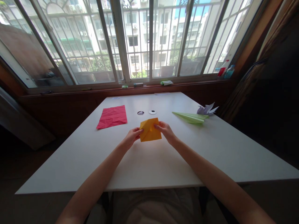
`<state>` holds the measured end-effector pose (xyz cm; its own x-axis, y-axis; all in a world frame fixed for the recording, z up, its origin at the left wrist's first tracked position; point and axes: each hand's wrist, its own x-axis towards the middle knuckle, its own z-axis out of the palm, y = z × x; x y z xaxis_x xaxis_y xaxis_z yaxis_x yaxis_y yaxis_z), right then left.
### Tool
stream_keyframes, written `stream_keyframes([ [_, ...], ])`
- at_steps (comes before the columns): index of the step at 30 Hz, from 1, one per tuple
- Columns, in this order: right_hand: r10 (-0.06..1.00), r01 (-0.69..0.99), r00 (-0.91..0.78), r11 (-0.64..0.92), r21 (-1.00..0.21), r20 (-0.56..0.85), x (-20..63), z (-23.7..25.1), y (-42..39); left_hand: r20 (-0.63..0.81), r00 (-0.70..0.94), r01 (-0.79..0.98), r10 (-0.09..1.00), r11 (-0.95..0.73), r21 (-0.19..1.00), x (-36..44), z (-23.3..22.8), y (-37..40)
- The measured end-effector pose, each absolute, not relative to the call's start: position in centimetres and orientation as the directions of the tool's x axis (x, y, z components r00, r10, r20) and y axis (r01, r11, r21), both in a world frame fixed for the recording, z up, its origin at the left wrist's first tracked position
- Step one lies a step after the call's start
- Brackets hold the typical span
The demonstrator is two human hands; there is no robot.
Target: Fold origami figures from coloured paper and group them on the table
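A folded sheet of orange paper (150,132) is held up over the white table (149,168), with crease lines running across its face. My left hand (133,136) pinches its left edge, thumb in front and fingers behind. At the right edge my right hand (165,130) grips it the same way, the thumb resting on the front. Parts of the fingers of both hands are hidden behind the paper.
Left lies a creased red paper sheet (112,116). Beyond my hands are two round discs, one dark (140,113) and one white (152,112). Right are a green paper plane (190,118) and a pale purple folded paper (207,109). A barred window (151,40) stands behind.
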<state>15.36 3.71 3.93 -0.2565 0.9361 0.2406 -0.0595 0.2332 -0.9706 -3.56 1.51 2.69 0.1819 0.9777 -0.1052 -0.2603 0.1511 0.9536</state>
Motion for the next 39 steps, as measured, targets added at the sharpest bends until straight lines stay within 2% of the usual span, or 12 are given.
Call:
stream_keyframes([
  [2, 0.883, -0.148, -0.424, 0.154, -0.977, 0.203, 15.3, 4.3, 3.3, -0.108, 0.188, -0.288, 0.976, 0.16, 0.944, -3.5, 2.5, 1.5],
  [4, 0.834, -0.175, -0.52, 0.105, -0.979, 0.183, 15.2, 4.6, 2.8, -0.097, 0.176, -0.325, 0.98, 0.151, 0.934, -3.4, 2.4, 1.4],
  [9, 0.781, -0.162, -0.61, 0.042, -0.986, 0.134, 15.1, 4.5, 2.5, -0.028, 0.177, -0.317, 0.984, 0.084, 0.945, -3.1, 3.1, 1.0],
  [14, 0.809, -0.163, -0.563, 0.09, -0.983, 0.168, 15.2, 4.1, 2.8, 0.003, 0.175, -0.055, 0.984, 0.007, 0.998, -2.8, 3.3, 0.9],
  [17, 0.841, -0.143, -0.512, 0.117, -0.983, 0.175, 15.1, 4.0, 2.9, 0.065, 0.154, 0.151, 0.986, -0.089, 0.984, -2.7, 3.0, 1.0],
  [19, 0.853, -0.136, -0.491, 0.126, -0.983, 0.177, 15.0, 4.0, 2.9, 0.101, 0.187, 0.201, 0.977, -0.139, 0.97, -2.5, 2.8, 1.0],
  [23, 0.843, -0.131, -0.503, 0.146, -0.981, 0.193, 14.9, 4.1, 2.8, 0.121, 0.402, 0.032, 0.908, -0.146, 0.989, -2.1, 2.8, 0.6],
  [25, 0.822, -0.135, -0.534, 0.146, -0.98, 0.196, 14.9, 4.2, 2.8, 0.145, 0.446, -0.027, 0.883, -0.149, 0.989, -1.9, 2.8, 0.4],
  [30, 0.805, -0.151, -0.555, 0.153, -0.977, 0.212, 14.9, 4.0, 2.8, 0.173, 0.42, -0.042, 0.891, -0.171, 0.984, -1.5, 2.7, 0.4],
  [35, 0.833, -0.15, -0.506, 0.17, -0.974, 0.223, 14.8, 3.8, 2.8, 0.076, 0.454, -0.04, 0.888, -0.064, 0.997, -1.4, 3.0, 0.0],
  [39, 0.848, -0.107, -0.489, 0.173, -0.979, 0.203, 14.8, 3.8, 2.7, 0.028, 0.393, -0.031, 0.919, -0.017, 0.999, -1.6, 3.2, -0.4],
])
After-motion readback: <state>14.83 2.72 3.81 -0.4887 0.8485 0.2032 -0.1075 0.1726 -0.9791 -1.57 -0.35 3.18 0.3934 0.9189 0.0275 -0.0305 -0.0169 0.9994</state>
